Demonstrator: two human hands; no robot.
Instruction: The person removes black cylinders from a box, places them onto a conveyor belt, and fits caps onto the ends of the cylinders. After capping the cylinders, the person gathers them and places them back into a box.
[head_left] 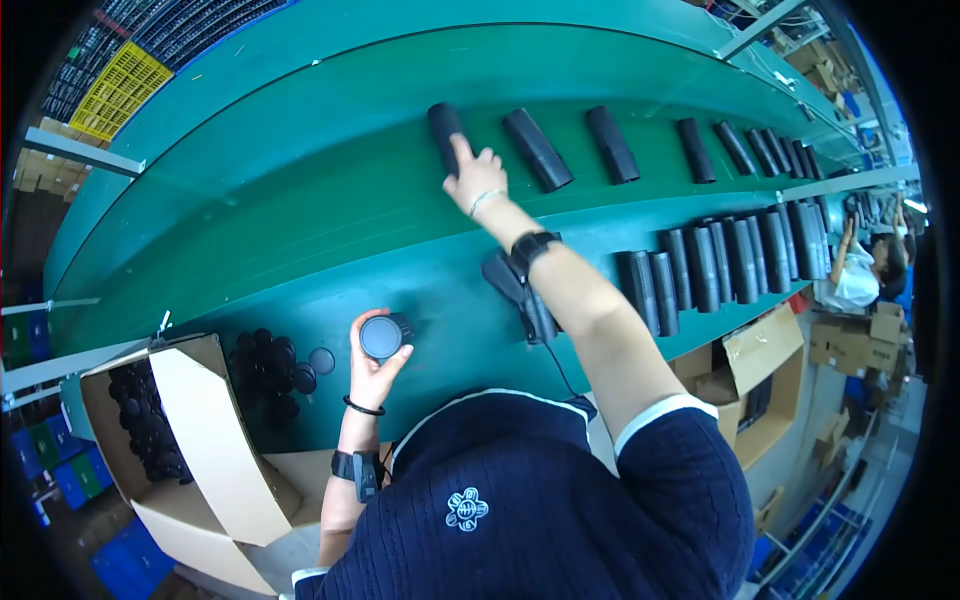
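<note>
My left hand (368, 375) is wrapped round a black cylinder (381, 337), stood on end above the near work surface, its round grey-black end facing up. My right arm reaches far across to the green belt. There my right hand (477, 180) lies beside a black tube (443, 122), its index finger stretched onto the tube and the other fingers apart. To the right of that hand, more black tubes (538, 150) lie spaced along the belt. Loose black round caps (321, 361) are scattered left of my left hand.
An open cardboard box (215, 440) full of black caps stands at the left. Black tubes (708, 265) stand in a row on the near surface at right. A dark device (508, 280) with a cord lies under my right forearm. Another person (855, 275) sits far right.
</note>
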